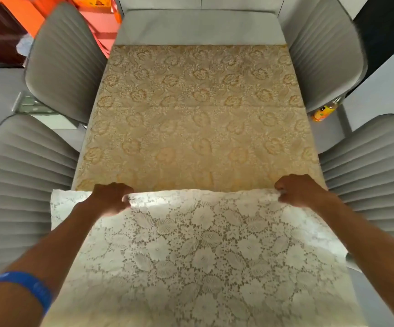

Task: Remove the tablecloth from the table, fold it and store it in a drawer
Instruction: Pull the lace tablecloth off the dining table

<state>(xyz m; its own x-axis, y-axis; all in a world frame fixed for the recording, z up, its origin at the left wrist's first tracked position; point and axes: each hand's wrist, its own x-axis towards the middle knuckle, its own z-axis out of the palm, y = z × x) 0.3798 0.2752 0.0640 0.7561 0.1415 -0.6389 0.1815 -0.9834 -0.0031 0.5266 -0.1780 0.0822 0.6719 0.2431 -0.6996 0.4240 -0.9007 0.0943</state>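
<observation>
A gold floral tablecloth covers most of the table, whose bare grey top shows at the far end. The cloth's near part is turned over, showing its white lace underside lying toward me. My left hand pinches the fold line at the left. My right hand pinches the same fold line at the right. Both hands are closed on the cloth. A blue band circles my left wrist.
Grey ribbed chairs stand close on both sides: two on the left, two on the right. An orange drink bottle lies by the right chairs. Orange and dark furniture sits at the far left.
</observation>
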